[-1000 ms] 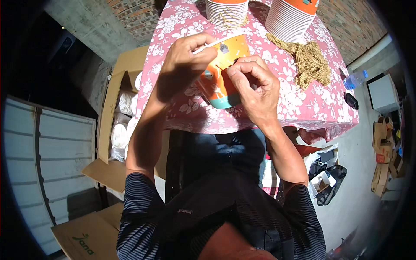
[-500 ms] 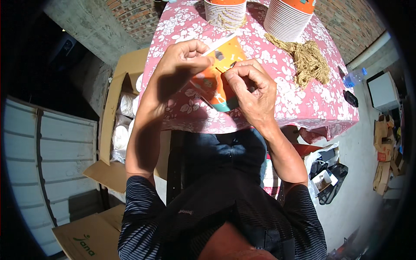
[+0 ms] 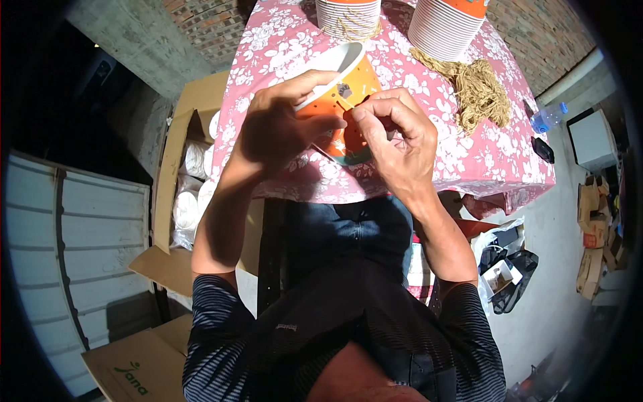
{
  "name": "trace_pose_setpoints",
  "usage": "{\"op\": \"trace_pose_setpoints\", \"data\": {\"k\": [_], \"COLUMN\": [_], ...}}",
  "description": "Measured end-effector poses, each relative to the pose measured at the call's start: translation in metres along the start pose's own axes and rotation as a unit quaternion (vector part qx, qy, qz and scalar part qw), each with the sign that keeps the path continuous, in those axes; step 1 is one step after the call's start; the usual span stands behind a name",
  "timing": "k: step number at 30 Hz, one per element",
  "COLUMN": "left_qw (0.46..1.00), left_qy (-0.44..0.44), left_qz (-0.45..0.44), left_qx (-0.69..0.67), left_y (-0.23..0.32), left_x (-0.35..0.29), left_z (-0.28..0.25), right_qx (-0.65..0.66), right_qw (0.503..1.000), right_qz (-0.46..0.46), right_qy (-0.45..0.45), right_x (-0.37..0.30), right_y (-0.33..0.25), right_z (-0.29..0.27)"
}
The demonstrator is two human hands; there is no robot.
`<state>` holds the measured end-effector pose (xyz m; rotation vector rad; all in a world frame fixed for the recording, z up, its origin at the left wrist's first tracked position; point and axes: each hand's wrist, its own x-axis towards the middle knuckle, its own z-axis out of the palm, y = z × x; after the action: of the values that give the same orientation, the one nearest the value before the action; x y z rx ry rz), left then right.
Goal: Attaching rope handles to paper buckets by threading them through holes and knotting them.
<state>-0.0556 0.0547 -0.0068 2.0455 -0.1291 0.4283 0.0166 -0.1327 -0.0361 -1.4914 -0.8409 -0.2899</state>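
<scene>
An orange paper bucket (image 3: 365, 75) with a white rim, a dark paw print and a green lower band lies tilted over the table, its mouth toward the upper left. My left hand (image 3: 284, 110) is closed on its rim side, fingers at the rim and thumb against the outer wall. Pinched between thumb and forefinger, my right hand (image 3: 405, 137) has the end of a thin tan strand of cord (image 3: 343, 103) at the bucket's side. The palm side of my left hand lies in deep shadow.
A pink flowered tablecloth (image 3: 268, 47) covers the table. Two stacks of nested buckets, a left stack (image 3: 348, 21) and a right stack (image 3: 442, 33), stand at the far side. Near them lie a bundle of tan cord (image 3: 483, 97), a plastic bottle (image 3: 548, 118) and a black object (image 3: 542, 151).
The bucket has turned so that its open mouth and white inside show. My left fingers have shifted onto its rim. My right hand has moved slightly right, still pinching.
</scene>
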Motion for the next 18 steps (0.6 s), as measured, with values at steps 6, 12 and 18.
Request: {"op": "trace_pose_setpoints", "data": {"k": [6,12,18], "left_qw": [0.995,0.984,0.983], "left_qy": [-0.004,-0.004,0.019], "left_qz": [-0.011,0.033,0.076], "left_qx": [0.099,0.173,0.167], "left_y": [0.012,0.015,0.012], "left_x": [0.0,0.001,0.001], "left_z": [0.009,0.017,0.025], "right_qx": [-0.066,-0.102,-0.117], "right_qw": [0.997,0.994,0.992], "right_qz": [-0.035,-0.034,-0.028], "right_qy": [0.018,0.027,0.027], "right_x": [-0.002,-0.003,-0.003], "right_y": [-0.007,-0.005,-0.004], "right_z": [-0.001,-0.004,-0.005]}}
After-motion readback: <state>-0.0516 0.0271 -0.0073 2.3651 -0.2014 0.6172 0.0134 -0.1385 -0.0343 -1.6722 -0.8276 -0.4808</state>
